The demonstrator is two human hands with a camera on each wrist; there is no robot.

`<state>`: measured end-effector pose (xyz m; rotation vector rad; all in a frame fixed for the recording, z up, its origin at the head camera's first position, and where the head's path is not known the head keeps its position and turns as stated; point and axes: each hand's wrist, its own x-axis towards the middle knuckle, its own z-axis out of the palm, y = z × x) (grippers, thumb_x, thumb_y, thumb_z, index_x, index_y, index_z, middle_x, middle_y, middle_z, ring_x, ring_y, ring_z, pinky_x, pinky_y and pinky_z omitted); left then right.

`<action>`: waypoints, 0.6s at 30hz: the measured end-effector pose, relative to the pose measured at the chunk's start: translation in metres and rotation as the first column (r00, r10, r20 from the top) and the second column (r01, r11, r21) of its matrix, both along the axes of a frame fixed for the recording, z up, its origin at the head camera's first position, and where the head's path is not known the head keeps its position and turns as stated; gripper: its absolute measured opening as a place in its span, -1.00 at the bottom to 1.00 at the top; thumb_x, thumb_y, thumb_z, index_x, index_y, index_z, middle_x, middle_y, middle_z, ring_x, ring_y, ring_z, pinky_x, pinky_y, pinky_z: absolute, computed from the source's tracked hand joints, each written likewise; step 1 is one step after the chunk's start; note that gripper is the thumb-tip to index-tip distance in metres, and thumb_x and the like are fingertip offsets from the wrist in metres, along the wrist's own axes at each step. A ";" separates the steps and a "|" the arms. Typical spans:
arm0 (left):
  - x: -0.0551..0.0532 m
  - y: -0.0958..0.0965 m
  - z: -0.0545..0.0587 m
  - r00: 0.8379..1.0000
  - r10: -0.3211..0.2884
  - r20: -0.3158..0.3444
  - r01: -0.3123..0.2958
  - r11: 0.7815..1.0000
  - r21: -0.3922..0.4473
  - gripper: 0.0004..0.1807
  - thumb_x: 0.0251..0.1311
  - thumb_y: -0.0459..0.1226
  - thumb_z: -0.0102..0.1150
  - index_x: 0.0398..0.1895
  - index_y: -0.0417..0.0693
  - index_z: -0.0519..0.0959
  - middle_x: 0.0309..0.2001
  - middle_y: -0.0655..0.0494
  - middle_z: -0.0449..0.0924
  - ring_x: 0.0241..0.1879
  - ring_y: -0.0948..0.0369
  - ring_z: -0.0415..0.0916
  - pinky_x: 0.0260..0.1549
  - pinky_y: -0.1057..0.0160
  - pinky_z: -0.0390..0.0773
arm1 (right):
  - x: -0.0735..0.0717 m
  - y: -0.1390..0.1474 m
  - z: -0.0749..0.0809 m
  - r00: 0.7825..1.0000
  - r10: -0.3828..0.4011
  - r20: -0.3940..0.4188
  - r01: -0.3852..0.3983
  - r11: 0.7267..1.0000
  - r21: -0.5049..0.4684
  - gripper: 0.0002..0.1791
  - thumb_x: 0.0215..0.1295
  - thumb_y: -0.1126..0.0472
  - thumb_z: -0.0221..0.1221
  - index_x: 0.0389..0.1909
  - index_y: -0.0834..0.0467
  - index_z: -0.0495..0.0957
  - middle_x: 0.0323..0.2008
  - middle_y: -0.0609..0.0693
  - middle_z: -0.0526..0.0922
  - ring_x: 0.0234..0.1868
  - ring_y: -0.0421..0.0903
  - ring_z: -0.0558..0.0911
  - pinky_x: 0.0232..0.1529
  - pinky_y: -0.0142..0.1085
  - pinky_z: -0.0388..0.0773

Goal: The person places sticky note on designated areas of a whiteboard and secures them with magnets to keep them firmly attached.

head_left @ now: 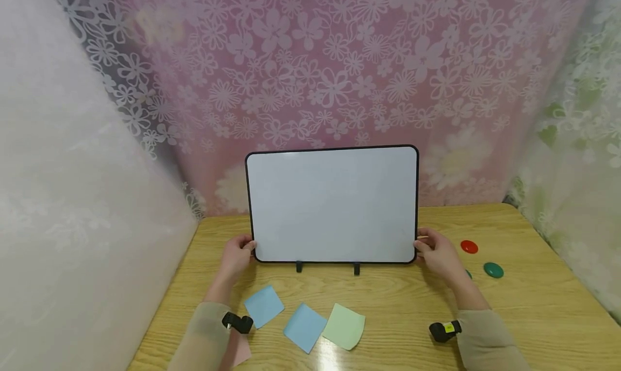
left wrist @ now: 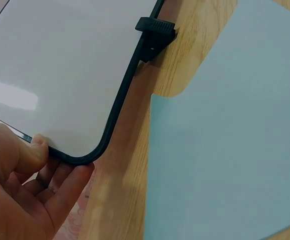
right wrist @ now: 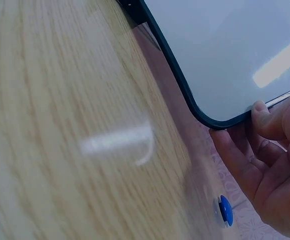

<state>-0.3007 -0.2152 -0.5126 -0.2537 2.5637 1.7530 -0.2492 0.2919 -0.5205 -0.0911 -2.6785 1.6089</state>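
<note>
A blank whiteboard (head_left: 335, 206) with a thin black frame stands upright, leaning slightly back, near the far side of the table. Two small black stand hooks (head_left: 298, 266) catch its bottom edge. At the lower left corner my left hand (head_left: 237, 255) pinches the frame, thumb on the white face and fingers behind. My right hand (head_left: 438, 252) grips the lower right corner the same way. In the left wrist view the left thumb (left wrist: 36, 149) lies over the frame's edge. The right thumb (right wrist: 261, 116) does likewise in the right wrist view.
Blue sticky notes (head_left: 304, 328), a pale green note (head_left: 344, 327) and a pink note (head_left: 239, 349) partly under the left arm lie in front. On the right are a red disc (head_left: 469, 246) and a green disc (head_left: 493, 269). A flowered curtain (head_left: 330, 63) hangs behind.
</note>
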 end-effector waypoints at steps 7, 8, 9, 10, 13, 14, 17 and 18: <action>0.000 0.001 -0.002 1.000 -0.013 -0.006 0.013 0.999 0.036 -0.64 0.64 -0.34 0.07 0.33 -0.40 0.53 0.17 -0.30 0.57 0.13 -0.10 0.56 0.03 0.00 0.71 | 0.001 0.000 0.000 1.000 -0.016 -0.019 0.017 1.000 0.025 -0.52 0.71 0.26 0.04 0.48 0.40 0.32 0.21 0.46 0.57 0.10 0.22 0.68 -0.11 -0.22 0.76; -0.001 0.001 -0.002 1.000 -0.013 -0.007 0.013 0.999 0.046 -0.63 0.64 -0.34 0.07 0.34 -0.40 0.52 0.18 -0.31 0.57 0.15 -0.10 0.56 0.04 0.00 0.70 | 0.002 0.000 0.000 1.000 -0.018 -0.020 0.019 0.999 0.027 -0.52 0.71 0.26 0.04 0.49 0.40 0.32 0.21 0.46 0.57 0.10 0.23 0.69 -0.11 -0.22 0.76; 0.000 0.001 -0.003 1.000 -0.014 -0.011 0.015 0.998 0.054 -0.62 0.64 -0.34 0.07 0.35 -0.41 0.51 0.20 -0.32 0.56 0.16 -0.11 0.55 0.05 -0.01 0.70 | 0.003 0.000 0.001 1.000 -0.019 -0.021 0.020 0.999 0.027 -0.52 0.72 0.26 0.03 0.49 0.40 0.32 0.22 0.46 0.57 0.10 0.23 0.68 -0.11 -0.21 0.76; 0.000 0.001 -0.003 1.000 -0.011 -0.014 0.012 0.998 0.058 -0.61 0.64 -0.34 0.08 0.36 -0.41 0.51 0.20 -0.32 0.56 0.17 -0.11 0.55 0.06 0.00 0.70 | 0.003 -0.001 0.002 1.000 -0.020 -0.022 0.021 0.999 0.025 -0.52 0.72 0.26 0.03 0.49 0.40 0.32 0.22 0.46 0.57 0.10 0.23 0.68 -0.10 -0.20 0.76; 0.001 0.001 -0.004 0.999 -0.012 -0.032 0.014 0.997 0.072 -0.61 0.63 -0.35 0.09 0.36 -0.43 0.52 0.19 -0.33 0.56 0.18 -0.13 0.56 0.09 -0.03 0.69 | 0.005 -0.003 0.003 0.999 -0.024 -0.022 0.025 1.000 0.014 -0.51 0.72 0.26 0.04 0.50 0.38 0.31 0.24 0.47 0.56 0.13 0.26 0.68 -0.06 -0.17 0.76; 0.001 0.000 -0.004 0.999 -0.011 -0.036 0.013 0.997 0.072 -0.61 0.63 -0.35 0.10 0.35 -0.43 0.52 0.18 -0.33 0.57 0.17 -0.13 0.56 0.10 -0.04 0.68 | 0.006 -0.003 0.004 1.000 -0.020 -0.023 0.021 1.000 0.012 -0.51 0.72 0.26 0.04 0.51 0.39 0.31 0.24 0.47 0.55 0.14 0.27 0.67 -0.05 -0.16 0.76; 0.004 -0.003 -0.005 0.999 -0.017 -0.047 0.020 0.998 0.068 -0.60 0.63 -0.33 0.11 0.36 -0.42 0.52 0.20 -0.34 0.57 0.18 -0.16 0.57 0.13 -0.08 0.67 | 0.008 -0.005 0.004 1.000 -0.006 -0.023 0.006 1.000 0.005 -0.49 0.72 0.25 0.04 0.52 0.40 0.30 0.25 0.49 0.54 0.17 0.31 0.65 -0.02 -0.13 0.76; 0.005 -0.004 -0.005 0.999 -0.020 -0.048 0.022 0.998 0.060 -0.59 0.63 -0.33 0.11 0.37 -0.42 0.52 0.21 -0.34 0.56 0.19 -0.17 0.57 0.14 -0.08 0.66 | 0.008 -0.006 0.004 1.000 0.001 -0.024 -0.001 1.000 0.005 -0.49 0.72 0.24 0.05 0.52 0.40 0.29 0.25 0.49 0.53 0.18 0.32 0.65 -0.01 -0.12 0.75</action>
